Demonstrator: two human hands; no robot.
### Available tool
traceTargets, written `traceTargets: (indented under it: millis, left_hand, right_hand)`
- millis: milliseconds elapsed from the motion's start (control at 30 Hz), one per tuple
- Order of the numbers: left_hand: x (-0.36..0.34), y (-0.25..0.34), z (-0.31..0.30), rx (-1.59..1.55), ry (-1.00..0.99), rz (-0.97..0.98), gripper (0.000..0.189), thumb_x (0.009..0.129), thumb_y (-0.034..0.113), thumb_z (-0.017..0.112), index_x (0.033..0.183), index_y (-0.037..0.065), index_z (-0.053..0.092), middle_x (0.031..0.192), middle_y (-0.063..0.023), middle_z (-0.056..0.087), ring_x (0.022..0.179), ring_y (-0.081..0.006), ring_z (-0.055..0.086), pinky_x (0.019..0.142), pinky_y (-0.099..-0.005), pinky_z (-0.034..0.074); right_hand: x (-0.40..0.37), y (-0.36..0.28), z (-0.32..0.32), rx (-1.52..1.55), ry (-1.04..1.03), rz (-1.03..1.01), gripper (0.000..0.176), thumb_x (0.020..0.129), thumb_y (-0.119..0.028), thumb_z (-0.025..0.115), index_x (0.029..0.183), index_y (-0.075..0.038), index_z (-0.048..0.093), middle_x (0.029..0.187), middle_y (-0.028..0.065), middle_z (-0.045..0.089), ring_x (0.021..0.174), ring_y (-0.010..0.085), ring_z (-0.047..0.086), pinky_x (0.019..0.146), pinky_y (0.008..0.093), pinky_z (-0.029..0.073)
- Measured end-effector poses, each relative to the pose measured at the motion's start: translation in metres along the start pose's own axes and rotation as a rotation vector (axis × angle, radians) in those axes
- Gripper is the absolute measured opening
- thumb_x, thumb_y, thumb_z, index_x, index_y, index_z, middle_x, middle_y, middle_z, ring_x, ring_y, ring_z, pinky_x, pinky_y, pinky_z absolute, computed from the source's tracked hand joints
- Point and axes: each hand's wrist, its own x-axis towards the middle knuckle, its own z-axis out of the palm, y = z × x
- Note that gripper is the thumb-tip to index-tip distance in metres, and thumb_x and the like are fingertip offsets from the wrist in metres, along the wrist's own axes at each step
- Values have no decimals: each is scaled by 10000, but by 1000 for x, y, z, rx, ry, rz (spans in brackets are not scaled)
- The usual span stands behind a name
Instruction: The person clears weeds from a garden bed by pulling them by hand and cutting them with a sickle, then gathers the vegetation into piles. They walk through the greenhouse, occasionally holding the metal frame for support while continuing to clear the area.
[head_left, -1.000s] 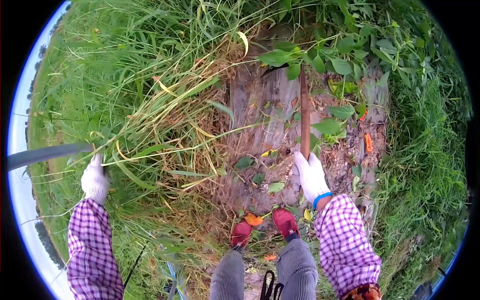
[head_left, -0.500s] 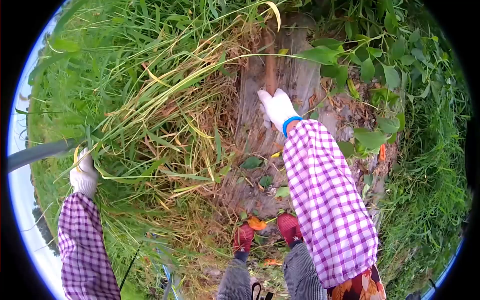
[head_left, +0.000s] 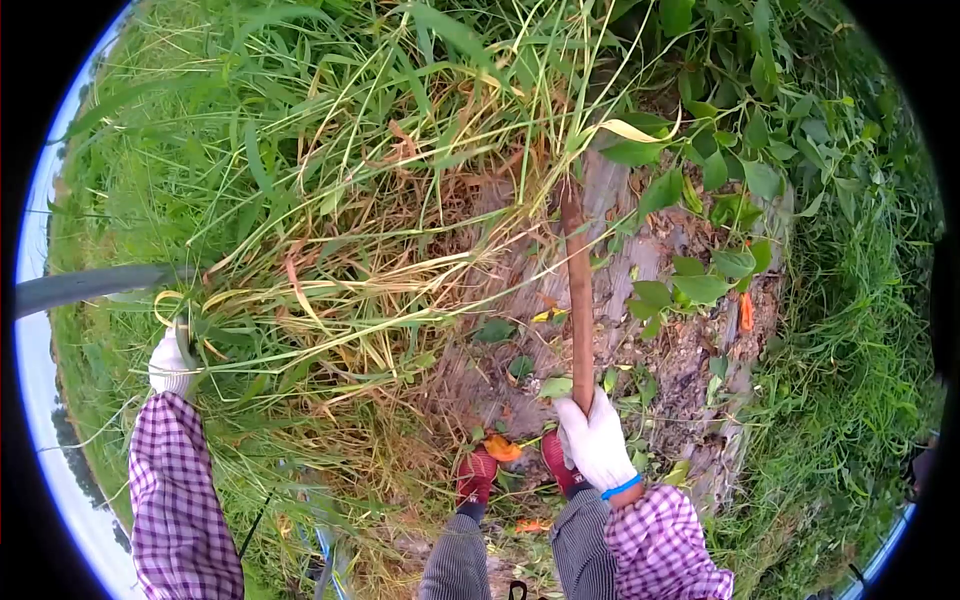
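1. Grip. Your left hand (head_left: pixel 172 362) is closed tight on the base of a bunch of grass (head_left: pixel 330 290), which fans up and to the right across the middle of the view. Your right hand (head_left: pixel 595 440) is closed on the lower end of the handle (head_left: pixel 577 300), low in the view. The handle runs up over bare soil (head_left: pixel 640 260). Its far end goes in among the stalks, so the tool head cannot be seen.

2. Method. Pull the grass taut with your left hand so the stalks stand firm where the handle's far end meets them. The hands are well apart, which looks like a safe spacing. Since the head is hidden, judge its place from the line of the handle before you put force on it.

3. Obstructions.
- Your shoes (head_left: pixel 478 475) are just beside your right hand; direct any stroke away from them.
- Dry stalks cross the handle near its top and may snag it.
- A leafy plant (head_left: pixel 700 280) stands just right of the handle.
- A grey bar (head_left: pixel 90 285) enters from the left edge, near your left hand.
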Motion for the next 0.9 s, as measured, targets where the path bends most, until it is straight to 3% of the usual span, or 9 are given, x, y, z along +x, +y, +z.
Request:
traceTargets:
  millis: [133,267,367,467,500,600,700,767,900]
  left_hand:
    - [-12,48,-10,151,-170,-191,372,842,113,638,1151,115,430,1094,-135,597,965,-319,638,777,-421,552]
    - [-31,53,-1,151,-125,-112,398,825,73,607,1172,143,426,1102,-108,586,967,-296,625,782,-402,543]
    - [-36,58,-2,192,-48,-37,361,850,77,568,1185,143,450,1090,-104,585,956,-276,618,782,-396,509]
    - [-49,71,-23,94,106,123,367,842,85,566,1195,134,480,1095,-104,580,938,-266,609,778,-386,486]
    - [-55,65,-14,79,356,266,400,811,94,584,1201,127,504,1105,-104,576,902,-261,596,794,-379,470]
    - [-82,90,-65,34,634,509,407,765,106,641,1159,143,550,1120,-108,560,920,-277,577,801,-412,496]
    - [-83,118,-108,65,752,629,402,742,108,676,1128,172,584,1144,-102,529,1027,-289,563,847,-516,492]
    - [-83,148,-146,172,605,701,512,728,155,700,1212,220,544,1204,-85,481,1135,-275,519,933,-590,436]
    - [-54,220,-186,180,643,1012,747,679,111,716,1351,278,438,1415,4,381,1334,-194,368,1058,-543,391]
  right_hand:
    - [0,-45,4,271,-90,38,235,945,-261,560,990,-64,442,612,-12,458,439,96,425,391,265,357]
    - [35,-85,23,498,-87,-24,210,953,-286,558,952,-120,430,566,-55,395,401,75,365,363,271,326]
    - [83,-135,55,818,-141,-141,259,954,-301,572,781,-169,431,561,-72,381,417,84,360,395,271,319]
    - [89,-160,90,1098,-532,-39,293,954,-276,570,753,-154,395,564,-64,399,421,84,382,389,268,328]
    - [60,-161,102,886,-543,-75,276,955,-266,564,769,-138,405,566,-46,416,423,89,409,379,271,340]
    - [-24,-125,126,437,-573,-21,230,945,-250,564,864,-69,446,569,3,452,422,123,474,361,289,387]
    - [-43,-50,136,5,-384,-175,312,912,-280,597,960,-5,457,618,82,548,447,224,542,420,360,455]
    - [-51,-40,127,-223,-272,-183,434,878,-341,630,989,41,455,685,174,621,547,306,636,510,400,506]
    - [-61,-35,117,-423,-156,-317,447,881,-343,625,963,60,449,661,234,613,627,404,650,534,431,509]
